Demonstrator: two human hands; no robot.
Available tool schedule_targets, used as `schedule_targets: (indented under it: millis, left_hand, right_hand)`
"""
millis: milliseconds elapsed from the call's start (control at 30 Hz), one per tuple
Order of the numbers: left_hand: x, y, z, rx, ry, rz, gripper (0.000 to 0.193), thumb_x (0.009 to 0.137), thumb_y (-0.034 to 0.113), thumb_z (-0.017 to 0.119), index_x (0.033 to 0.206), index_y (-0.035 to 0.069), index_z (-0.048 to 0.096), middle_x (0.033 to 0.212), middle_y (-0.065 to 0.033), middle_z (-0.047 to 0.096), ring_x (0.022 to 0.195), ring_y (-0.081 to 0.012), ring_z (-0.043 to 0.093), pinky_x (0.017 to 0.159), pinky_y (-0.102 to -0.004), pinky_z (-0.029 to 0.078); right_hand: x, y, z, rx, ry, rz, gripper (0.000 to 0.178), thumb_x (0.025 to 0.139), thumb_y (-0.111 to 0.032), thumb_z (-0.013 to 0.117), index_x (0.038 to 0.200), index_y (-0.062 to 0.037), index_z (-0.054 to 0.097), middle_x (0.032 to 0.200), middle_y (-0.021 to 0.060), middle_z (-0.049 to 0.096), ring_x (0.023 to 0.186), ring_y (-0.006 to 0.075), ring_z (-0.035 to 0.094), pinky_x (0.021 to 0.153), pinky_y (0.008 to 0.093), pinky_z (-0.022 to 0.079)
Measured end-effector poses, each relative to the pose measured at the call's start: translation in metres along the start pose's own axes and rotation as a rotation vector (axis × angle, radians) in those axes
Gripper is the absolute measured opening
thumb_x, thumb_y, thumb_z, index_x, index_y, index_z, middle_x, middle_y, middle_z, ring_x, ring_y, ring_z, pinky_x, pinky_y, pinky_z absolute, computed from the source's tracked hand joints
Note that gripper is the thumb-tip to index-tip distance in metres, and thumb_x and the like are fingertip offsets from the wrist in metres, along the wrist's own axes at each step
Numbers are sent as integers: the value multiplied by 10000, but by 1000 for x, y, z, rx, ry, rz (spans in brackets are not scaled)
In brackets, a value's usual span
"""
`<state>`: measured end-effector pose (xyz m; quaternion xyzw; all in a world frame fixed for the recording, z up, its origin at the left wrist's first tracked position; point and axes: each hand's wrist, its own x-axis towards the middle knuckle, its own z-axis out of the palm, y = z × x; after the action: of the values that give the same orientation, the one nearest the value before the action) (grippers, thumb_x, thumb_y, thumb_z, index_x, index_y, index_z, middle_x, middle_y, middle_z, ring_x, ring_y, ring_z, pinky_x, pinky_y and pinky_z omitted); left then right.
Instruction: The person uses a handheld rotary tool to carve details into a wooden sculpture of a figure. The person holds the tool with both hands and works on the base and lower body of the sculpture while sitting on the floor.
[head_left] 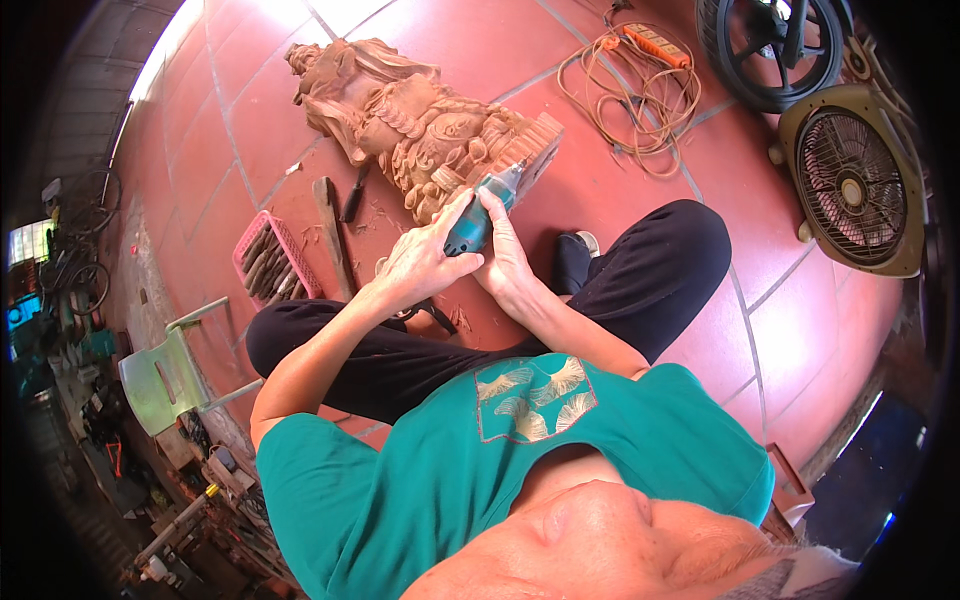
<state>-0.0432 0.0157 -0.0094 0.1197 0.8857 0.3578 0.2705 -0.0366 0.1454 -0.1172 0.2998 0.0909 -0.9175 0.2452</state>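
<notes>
A carved wooden statue (420, 125) lies on its back on the red tiled floor, its base end closest to me. Both of my hands are wrapped round a teal handheld power tool (470, 228) with a silver nose, which points at the statue's base. My left hand (415, 262) grips it from the left, thumb across the rear of the body. From the right, my right hand (507, 255) closes on it with the thumb along the top. Whether the tool's tip touches the wood is too small to tell.
Left of my crossed legs are a pink basket (245, 265) of carving chisels, a wooden mallet-like stick (335, 235) and a dark-handled tool (352, 197). An orange power strip (657, 46) with coiled cord (640, 125), a box fan (852, 185) and a wheel (770, 50) stand right.
</notes>
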Motion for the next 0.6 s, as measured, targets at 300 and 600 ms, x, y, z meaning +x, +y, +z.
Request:
schedule_targets:
  millis: [300,600]
  left_hand:
    - [3,-3,6,50,7,15,893,829,324,716,1577,90,287,1344,-302,573,1069,-477,640,929,-502,504]
    - [4,-10,11,61,64,74,888,819,308,723,1568,83,301,1182,-297,646,1003,-473,659,889,-512,509]
  right_hand:
    - [1,1,-2,1,27,-36,584,819,-424,849,1255,-132,593,1157,36,636,1072,188,628,964,400,538]
    - [7,2,-8,48,16,-16,492,837,-391,841,1199,-135,627,1116,28,653,1034,185,641,936,394,552]
